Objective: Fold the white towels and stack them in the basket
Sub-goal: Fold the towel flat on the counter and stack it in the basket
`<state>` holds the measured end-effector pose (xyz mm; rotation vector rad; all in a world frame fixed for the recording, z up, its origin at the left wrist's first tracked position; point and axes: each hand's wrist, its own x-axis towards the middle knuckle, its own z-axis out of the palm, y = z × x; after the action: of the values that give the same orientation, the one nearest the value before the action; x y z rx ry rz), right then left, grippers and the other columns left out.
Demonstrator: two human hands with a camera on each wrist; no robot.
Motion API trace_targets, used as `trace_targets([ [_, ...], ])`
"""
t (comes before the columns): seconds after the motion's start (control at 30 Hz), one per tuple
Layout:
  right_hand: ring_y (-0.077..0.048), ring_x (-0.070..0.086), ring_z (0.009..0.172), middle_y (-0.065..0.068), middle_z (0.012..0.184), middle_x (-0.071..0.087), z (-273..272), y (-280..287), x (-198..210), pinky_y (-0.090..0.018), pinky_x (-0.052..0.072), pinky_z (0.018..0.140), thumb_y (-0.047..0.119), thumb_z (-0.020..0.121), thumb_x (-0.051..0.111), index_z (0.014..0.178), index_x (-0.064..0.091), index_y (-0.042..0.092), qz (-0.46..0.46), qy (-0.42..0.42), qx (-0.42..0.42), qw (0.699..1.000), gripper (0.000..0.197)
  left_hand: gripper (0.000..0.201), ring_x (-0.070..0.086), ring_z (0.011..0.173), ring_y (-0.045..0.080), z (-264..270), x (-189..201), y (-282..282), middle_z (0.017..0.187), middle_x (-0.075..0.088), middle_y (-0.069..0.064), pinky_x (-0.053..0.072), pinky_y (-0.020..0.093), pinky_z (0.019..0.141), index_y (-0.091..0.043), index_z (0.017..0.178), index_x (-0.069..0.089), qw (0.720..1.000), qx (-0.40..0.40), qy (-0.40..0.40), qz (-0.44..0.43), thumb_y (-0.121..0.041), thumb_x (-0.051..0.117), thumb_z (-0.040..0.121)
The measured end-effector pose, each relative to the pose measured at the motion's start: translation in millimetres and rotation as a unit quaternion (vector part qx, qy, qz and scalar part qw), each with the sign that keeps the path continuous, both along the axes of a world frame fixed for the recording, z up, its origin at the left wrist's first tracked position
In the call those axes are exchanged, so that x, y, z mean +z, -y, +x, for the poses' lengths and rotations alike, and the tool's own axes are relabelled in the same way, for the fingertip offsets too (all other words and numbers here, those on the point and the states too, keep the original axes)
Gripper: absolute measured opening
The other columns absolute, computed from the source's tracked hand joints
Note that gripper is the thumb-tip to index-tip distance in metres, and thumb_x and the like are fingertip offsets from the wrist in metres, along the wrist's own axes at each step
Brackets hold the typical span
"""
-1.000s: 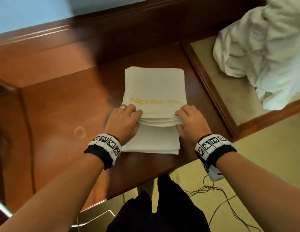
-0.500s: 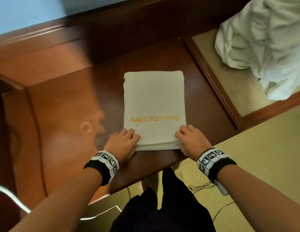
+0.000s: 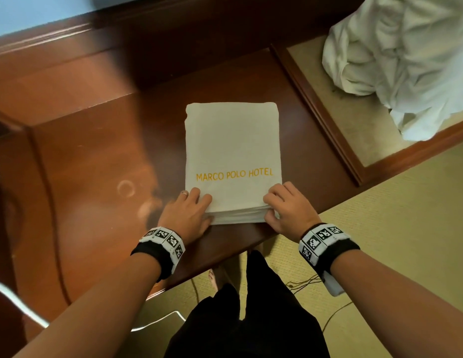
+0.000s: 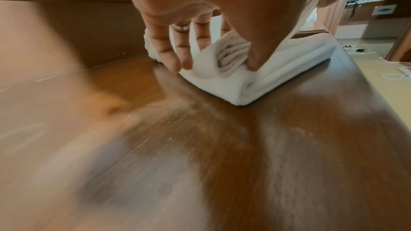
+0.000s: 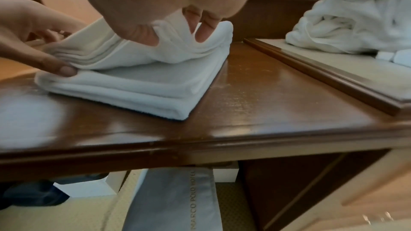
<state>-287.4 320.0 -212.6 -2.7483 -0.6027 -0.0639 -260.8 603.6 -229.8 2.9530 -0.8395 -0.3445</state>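
Item inspected: one folded white towel (image 3: 231,151), lying flat on the wooden counter (image 3: 96,151) with its near edge close to the counter's front lip. Gold lettering faces up. No basket appears in any view.

Left hand (image 3: 185,215): grasping the near-left corner, fingers laid over the top, thumb tucked into the layered edge. The left wrist view shows the thumb pressed among the folds.

Right hand (image 3: 284,208): grasping the near-right corner likewise. The right wrist view shows the upper layers pinched and lifted clear of the lower layers, which rest flat on the counter.

Handling assessment: the towel is soft terry, several layers thick, and appears light. It has no stiffness of its own; the pinched layers sag between the two hands. It is not fragile and not slippery, and the nap should give good purchase. The main risk is that the fold opens or the layers slide out of register if only the upper layers are lifted.

Recommended hold: both hands under the full stack, or a pinch through all layers at the two near corners, keeping the closed fold leading. Support from below is judged safer for carrying.

Also present: a loose heap of white cloth (image 3: 406,60) at the far right, well apart from the towel.
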Motion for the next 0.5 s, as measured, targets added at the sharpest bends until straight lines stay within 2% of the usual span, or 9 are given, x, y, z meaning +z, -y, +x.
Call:
trace_targets([
  [0.1, -0.029, 0.051, 0.08, -0.009, 0.091, 0.059, -3.5, 3.4, -5.6, -0.04, 0.05, 0.07, 0.005, 0.07, 0.065, 0.089, 0.062, 0.006, 0.018, -0.024, -0.031, 0.999, 0.02, 0.031, 0.058, 0.071, 0.034, -1.8, 5.1, 6.7, 0.088, 0.056, 0.011, 0.045, 0.038, 0.048, -0.012, 0.095, 0.055, 0.999, -0.01, 0.04, -0.009, -0.021, 0.077, 0.076],
  [0.17, -0.029, 0.052, 0.08, -0.009, 0.09, 0.06, -3.2, 4.0, -5.0, -0.039, 0.05, 0.069, 0.004, 0.069, 0.066, 0.089, 0.062, 0.006, 0.018, -0.027, -0.039, 0.999, 0.02, 0.021, 0.055, 0.067, 0.034, -2.8, 11.1, 8.9, 0.083, 0.055, 0.011, 0.043, 0.037, 0.048, -0.009, 0.088, 0.058, 0.996, -0.01, 0.082, -0.027, -0.014, 0.075, 0.077],
  [0.27, -0.028, 0.05, 0.079, -0.008, 0.09, 0.058, -4.6, 5.2, -0.9, -0.036, 0.046, 0.066, 0.011, 0.072, 0.057, 0.087, 0.06, 0.008, 0.009, -0.028, -0.031, 0.999, 0.015, 0.014, 0.052, 0.067, 0.032, -11.5, 13.4, 5.8, 0.082, 0.054, 0.011, 0.042, 0.038, 0.05, -0.008, 0.088, 0.059, 0.992, -0.023, 0.116, -0.049, -0.015, 0.07, 0.082],
  [0.33, -0.028, 0.052, 0.079, -0.006, 0.093, 0.059, -11.9, 6.7, -4.8, -0.038, 0.048, 0.063, 0.019, 0.073, 0.053, 0.089, 0.059, 0.011, -0.05, -0.063, 0.001, 0.997, 0.019, 0.021, 0.052, 0.068, 0.032, -22.5, 6.8, 1.1, 0.085, 0.055, 0.011, 0.044, 0.038, 0.05, -0.009, 0.09, 0.06, 0.993, -0.048, 0.097, -0.037, -0.02, 0.074, 0.08],
  [0.43, -0.029, 0.054, 0.081, -0.006, 0.1, 0.057, -19.8, 8.0, -13.6, -0.038, 0.05, 0.06, 0.019, 0.068, 0.069, 0.096, 0.059, 0.015, -0.13, -0.13, -0.001, 0.983, 0.03, 0.041, 0.057, 0.072, 0.033, -26.6, -4.9, -3.4, 0.092, 0.056, 0.013, 0.049, 0.037, 0.045, -0.01, 0.097, 0.059, 0.997, -0.059, 0.042, -0.013, -0.029, 0.084, 0.07],
  [0.5, -0.029, 0.053, 0.077, -0.007, 0.093, 0.056, -16.0, 5.0, -12.0, -0.036, 0.046, 0.057, 0.017, 0.063, 0.076, 0.091, 0.057, 0.014, -0.145, -0.135, -0.009, 0.98, 0.034, 0.04, 0.058, 0.071, 0.033, -20.6, -4.7, -0.4, 0.091, 0.055, 0.011, 0.049, 0.036, 0.04, -0.013, 0.098, 0.054, 0.998, -0.058, 0.012, -0.02, -0.028, 0.081, 0.074],
])
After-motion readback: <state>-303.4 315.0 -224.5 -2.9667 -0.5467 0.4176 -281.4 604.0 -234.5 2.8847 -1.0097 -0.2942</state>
